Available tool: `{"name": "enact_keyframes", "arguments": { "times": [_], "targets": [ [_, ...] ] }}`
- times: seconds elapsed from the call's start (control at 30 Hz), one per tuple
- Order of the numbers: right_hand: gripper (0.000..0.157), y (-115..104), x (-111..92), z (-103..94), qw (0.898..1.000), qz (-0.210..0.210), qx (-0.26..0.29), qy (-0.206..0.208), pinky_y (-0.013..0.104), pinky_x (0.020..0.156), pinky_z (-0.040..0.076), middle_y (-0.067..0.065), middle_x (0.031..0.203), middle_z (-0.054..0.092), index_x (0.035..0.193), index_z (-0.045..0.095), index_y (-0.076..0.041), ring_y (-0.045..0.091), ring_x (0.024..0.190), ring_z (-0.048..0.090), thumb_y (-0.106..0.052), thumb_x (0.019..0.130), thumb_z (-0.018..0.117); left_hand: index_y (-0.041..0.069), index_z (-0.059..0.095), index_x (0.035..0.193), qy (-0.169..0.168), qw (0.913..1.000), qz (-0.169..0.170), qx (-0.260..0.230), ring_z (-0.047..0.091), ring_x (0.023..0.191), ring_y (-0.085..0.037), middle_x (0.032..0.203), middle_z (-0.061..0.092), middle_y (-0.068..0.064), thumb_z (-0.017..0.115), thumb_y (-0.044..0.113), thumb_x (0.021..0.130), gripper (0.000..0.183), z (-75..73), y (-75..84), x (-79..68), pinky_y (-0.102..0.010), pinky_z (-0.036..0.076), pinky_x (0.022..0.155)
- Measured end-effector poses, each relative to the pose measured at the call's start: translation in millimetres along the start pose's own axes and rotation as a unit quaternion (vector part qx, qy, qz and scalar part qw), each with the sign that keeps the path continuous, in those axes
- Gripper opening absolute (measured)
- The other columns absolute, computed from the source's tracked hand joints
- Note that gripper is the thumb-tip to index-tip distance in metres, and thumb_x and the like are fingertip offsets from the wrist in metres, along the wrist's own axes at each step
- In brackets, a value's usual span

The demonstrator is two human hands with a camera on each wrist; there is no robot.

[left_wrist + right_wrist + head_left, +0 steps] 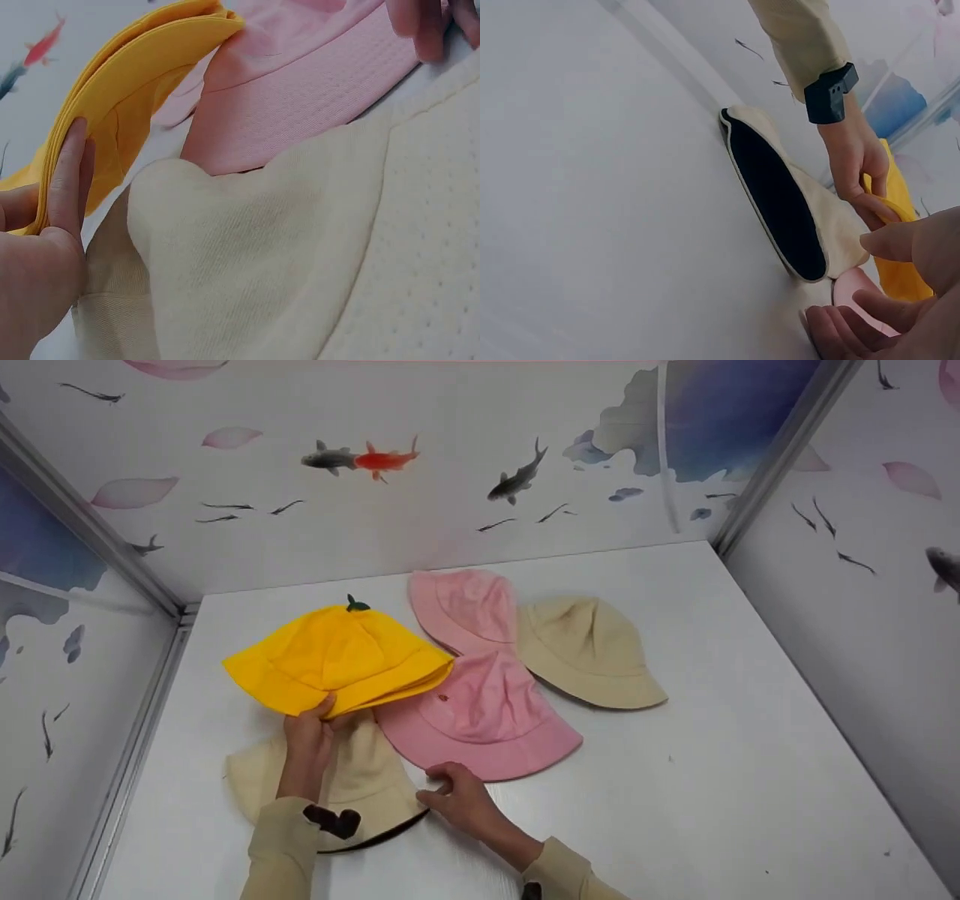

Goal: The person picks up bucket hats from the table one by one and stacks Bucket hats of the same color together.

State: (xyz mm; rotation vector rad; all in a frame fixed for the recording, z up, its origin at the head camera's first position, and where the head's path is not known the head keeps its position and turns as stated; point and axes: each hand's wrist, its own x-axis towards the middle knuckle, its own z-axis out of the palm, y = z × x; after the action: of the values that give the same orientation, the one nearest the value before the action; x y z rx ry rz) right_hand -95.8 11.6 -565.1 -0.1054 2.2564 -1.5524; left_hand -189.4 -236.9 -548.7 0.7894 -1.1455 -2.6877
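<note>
The yellow hat (352,652) is on the left of the scene, raised over the far end of the near beige hat (367,784), its crown facing up and its small green leaf (358,604) at the top. The left hand (307,739) pinches its near brim, thumb on one side and fingers on the other. The right hand (463,799) has its fingers loosely bent, thumb apart from them, and no hat shows in its grip; it hovers by the brims of the near beige hat and the near pink hat (495,712), and whether it touches either I cannot tell.

The yellow hat looks like light, soft cloth that should fold easily and is unlikely to slip or break. The stitched brim seems the firmer part and the best place to hold; its edge shows in layers, so a pinch should take them all together. The crown would probably crumple if squeezed.

A far pink hat (476,604) and a right beige hat (589,649) lie beyond, touching each other. All rest on a smooth white table (712,810), enclosed by pale walls (450,405) printed with fish and petals, with metal strips (787,454) at the corners.
</note>
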Motion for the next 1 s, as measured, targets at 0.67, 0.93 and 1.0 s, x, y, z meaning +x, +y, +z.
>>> {"name": "enact_keyframes", "arguments": {
  "times": [0.67, 0.93, 1.0],
  "targets": [
    [0.06, -12.1, 5.4, 30.5, 0.981, -0.018, -0.192, 0.02, 0.028, 0.066, 0.047, 0.001, 0.091, 0.06, 0.116, 0.063, -0.004, 0.013, 0.085, 0.052, -0.025, 0.068, 0.093, 0.018, 0.04, 0.136, 0.023, 0.9993, -0.021, -0.02, 0.05, 0.12, -0.013, 0.12, 0.047, 0.004, 0.047, -0.008, 0.099, 0.046, 6.1, 15.8, 10.7, -0.036, 0.063, 0.075],
    [0.044, -6.5, 8.6, 25.0, 0.99, -0.045, -0.135, -0.008, 0.022, 0.067, 0.037, -0.002, 0.086, 0.053, 0.109, 0.071, -0.003, 0.009, 0.08, 0.042, -0.01, 0.07, 0.09, 0.01, 0.02, 0.152, 0.019, 0.9977, -0.022, 0.061, 0.043, 0.132, -0.019, 0.126, 0.041, 0.0, 0.043, -0.012, 0.096, 0.064, 11.0, 15.1, 10.1, -0.037, 0.057, 0.096],
    [0.041, -5.2, 7.9, 22.7, 0.995, -0.036, -0.09, -0.016, 0.022, 0.068, 0.037, -0.002, 0.088, 0.053, 0.11, 0.071, -0.004, 0.009, 0.081, 0.044, -0.008, 0.073, 0.087, 0.008, 0.02, 0.153, 0.035, 0.9939, -0.008, 0.104, 0.046, 0.13, -0.02, 0.127, 0.042, -0.001, 0.046, -0.01, 0.096, 0.065, 10.5, 12.2, 9.6, -0.033, 0.056, 0.097]
  ]
}}
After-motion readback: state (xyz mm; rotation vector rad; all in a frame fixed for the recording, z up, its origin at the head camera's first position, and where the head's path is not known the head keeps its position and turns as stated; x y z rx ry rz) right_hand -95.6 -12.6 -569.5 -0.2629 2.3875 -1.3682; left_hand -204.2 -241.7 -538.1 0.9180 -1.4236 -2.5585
